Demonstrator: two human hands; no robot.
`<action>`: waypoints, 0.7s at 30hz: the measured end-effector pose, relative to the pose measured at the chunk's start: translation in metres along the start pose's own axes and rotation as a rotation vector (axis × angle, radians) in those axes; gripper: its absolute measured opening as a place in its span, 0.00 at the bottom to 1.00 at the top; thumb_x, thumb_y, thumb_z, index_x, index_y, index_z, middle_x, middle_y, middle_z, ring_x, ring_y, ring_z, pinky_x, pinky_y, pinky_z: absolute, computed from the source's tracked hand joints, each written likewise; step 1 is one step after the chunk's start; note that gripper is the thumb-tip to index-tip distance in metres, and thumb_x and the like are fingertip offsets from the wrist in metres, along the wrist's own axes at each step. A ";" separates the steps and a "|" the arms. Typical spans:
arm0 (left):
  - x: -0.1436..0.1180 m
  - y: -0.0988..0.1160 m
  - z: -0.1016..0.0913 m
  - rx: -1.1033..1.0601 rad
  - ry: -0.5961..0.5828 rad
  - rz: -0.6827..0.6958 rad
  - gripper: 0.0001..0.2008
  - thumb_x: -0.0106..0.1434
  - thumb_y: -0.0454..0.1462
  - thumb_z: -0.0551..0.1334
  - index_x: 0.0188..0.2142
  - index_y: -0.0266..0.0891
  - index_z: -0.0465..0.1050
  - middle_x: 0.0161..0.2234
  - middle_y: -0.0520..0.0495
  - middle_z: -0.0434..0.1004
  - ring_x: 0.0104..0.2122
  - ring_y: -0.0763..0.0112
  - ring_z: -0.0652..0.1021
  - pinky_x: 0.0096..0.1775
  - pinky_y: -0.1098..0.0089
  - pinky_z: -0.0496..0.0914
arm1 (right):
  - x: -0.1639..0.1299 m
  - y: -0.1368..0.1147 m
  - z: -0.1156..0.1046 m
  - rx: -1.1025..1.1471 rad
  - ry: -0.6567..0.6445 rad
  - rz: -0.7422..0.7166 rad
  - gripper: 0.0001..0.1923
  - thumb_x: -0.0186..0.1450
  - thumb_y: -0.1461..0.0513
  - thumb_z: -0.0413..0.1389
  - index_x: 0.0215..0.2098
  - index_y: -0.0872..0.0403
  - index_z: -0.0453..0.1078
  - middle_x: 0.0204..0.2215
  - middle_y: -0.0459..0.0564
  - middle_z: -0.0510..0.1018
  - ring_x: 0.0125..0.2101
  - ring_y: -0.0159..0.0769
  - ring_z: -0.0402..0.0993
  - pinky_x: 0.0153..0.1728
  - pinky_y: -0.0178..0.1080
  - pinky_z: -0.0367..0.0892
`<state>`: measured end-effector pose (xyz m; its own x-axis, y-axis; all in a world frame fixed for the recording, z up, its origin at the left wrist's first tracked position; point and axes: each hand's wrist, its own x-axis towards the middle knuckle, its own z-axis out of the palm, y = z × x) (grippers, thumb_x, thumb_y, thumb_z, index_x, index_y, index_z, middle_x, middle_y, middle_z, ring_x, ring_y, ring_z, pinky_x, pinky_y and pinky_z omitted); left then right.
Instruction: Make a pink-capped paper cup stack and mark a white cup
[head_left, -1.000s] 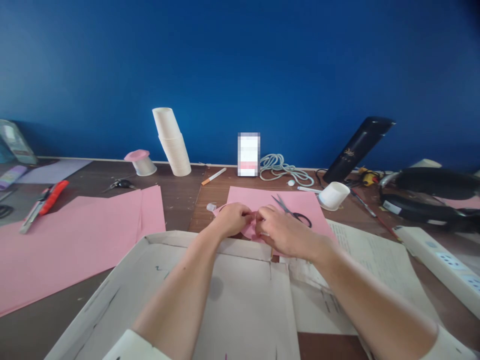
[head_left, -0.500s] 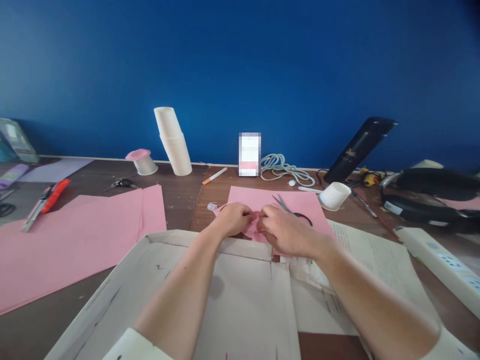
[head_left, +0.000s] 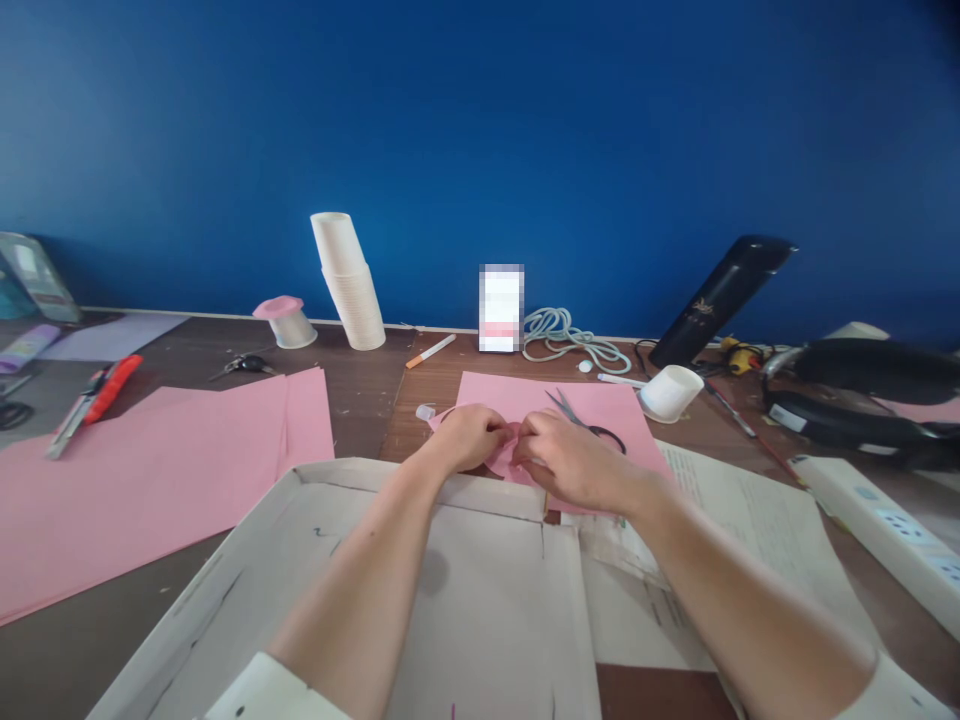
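Observation:
Both hands meet at a small piece of pink paper (head_left: 504, 460) just beyond the far wall of the white box lid. My left hand (head_left: 474, 437) pinches its left side, fingers closed. My right hand (head_left: 562, 455) grips the right side with bent fingers. The fingers partly hide the piece, so its full outline cannot be made out. Beneath lies a larger pink sheet (head_left: 600, 405). Scissors (head_left: 566, 410) rest on that sheet behind my right hand, their handles partly covered by it.
The shallow white box lid (head_left: 480, 620) lies under my forearms. Around stand stacked paper cups (head_left: 352, 295), a pink-topped cup (head_left: 289, 327), a tipped white cup (head_left: 671, 393), a phone (head_left: 500, 310) and a black bottle (head_left: 720, 300). Left are pink sheets (head_left: 172, 470) and a utility knife (head_left: 94, 405).
The view has shifted very slightly. Both hands keep their place at the pink paper, with barely any movement of the right fingers.

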<state>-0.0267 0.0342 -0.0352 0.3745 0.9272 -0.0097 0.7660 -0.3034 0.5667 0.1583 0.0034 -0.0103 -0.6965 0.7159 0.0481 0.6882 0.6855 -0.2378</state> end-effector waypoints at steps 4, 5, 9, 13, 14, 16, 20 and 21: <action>0.000 0.000 0.000 0.008 0.003 0.013 0.15 0.59 0.44 0.55 0.26 0.41 0.76 0.30 0.49 0.78 0.28 0.69 0.72 0.27 0.70 0.57 | 0.000 0.002 0.001 -0.002 -0.005 0.017 0.09 0.64 0.64 0.52 0.36 0.51 0.74 0.36 0.52 0.69 0.41 0.39 0.65 0.35 0.37 0.61; 0.000 0.000 0.000 0.008 0.005 0.014 0.15 0.59 0.45 0.55 0.26 0.41 0.76 0.30 0.49 0.78 0.29 0.69 0.72 0.27 0.70 0.57 | 0.000 0.002 0.001 -0.008 -0.006 0.022 0.09 0.64 0.63 0.51 0.37 0.51 0.74 0.37 0.52 0.69 0.41 0.39 0.65 0.33 0.37 0.61; 0.000 0.000 0.000 0.002 0.008 0.010 0.16 0.59 0.45 0.54 0.26 0.42 0.77 0.31 0.49 0.78 0.29 0.69 0.73 0.27 0.70 0.57 | 0.000 0.000 -0.002 -0.022 -0.001 0.040 0.10 0.64 0.63 0.51 0.39 0.50 0.74 0.36 0.51 0.70 0.39 0.38 0.66 0.30 0.35 0.59; -0.001 -0.001 0.001 -0.023 -0.003 0.005 0.16 0.59 0.46 0.54 0.27 0.41 0.77 0.31 0.49 0.78 0.29 0.69 0.72 0.28 0.70 0.57 | -0.001 -0.002 -0.011 0.051 0.052 0.043 0.09 0.64 0.59 0.52 0.37 0.53 0.72 0.33 0.51 0.72 0.36 0.37 0.68 0.33 0.37 0.62; -0.001 -0.002 0.001 -0.029 0.002 0.005 0.16 0.59 0.46 0.54 0.27 0.41 0.76 0.31 0.49 0.78 0.29 0.69 0.72 0.28 0.70 0.57 | -0.002 -0.001 -0.013 0.111 0.082 0.064 0.09 0.64 0.58 0.53 0.38 0.52 0.72 0.33 0.50 0.73 0.35 0.36 0.69 0.33 0.37 0.63; -0.001 -0.002 0.002 -0.032 0.017 0.003 0.16 0.59 0.46 0.55 0.26 0.41 0.75 0.30 0.49 0.77 0.28 0.70 0.71 0.28 0.70 0.57 | -0.003 0.003 -0.016 0.282 0.161 0.176 0.12 0.62 0.53 0.55 0.39 0.51 0.69 0.32 0.47 0.75 0.31 0.34 0.70 0.30 0.35 0.64; -0.001 -0.001 0.001 -0.045 0.024 -0.028 0.15 0.58 0.46 0.55 0.27 0.41 0.75 0.31 0.49 0.77 0.29 0.68 0.72 0.30 0.69 0.57 | 0.003 0.026 -0.008 0.704 0.341 0.428 0.18 0.61 0.47 0.52 0.36 0.52 0.65 0.31 0.48 0.76 0.17 0.28 0.68 0.17 0.33 0.63; -0.002 0.000 0.000 -0.051 0.022 -0.037 0.15 0.58 0.46 0.55 0.27 0.41 0.75 0.31 0.49 0.77 0.30 0.67 0.73 0.31 0.69 0.57 | 0.005 0.032 -0.005 0.775 0.418 0.470 0.19 0.61 0.46 0.52 0.35 0.53 0.65 0.31 0.48 0.77 0.18 0.29 0.69 0.17 0.33 0.64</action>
<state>-0.0270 0.0325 -0.0356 0.3345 0.9423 -0.0136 0.7514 -0.2580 0.6073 0.1777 0.0297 -0.0132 -0.1575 0.9836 0.0883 0.4492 0.1510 -0.8806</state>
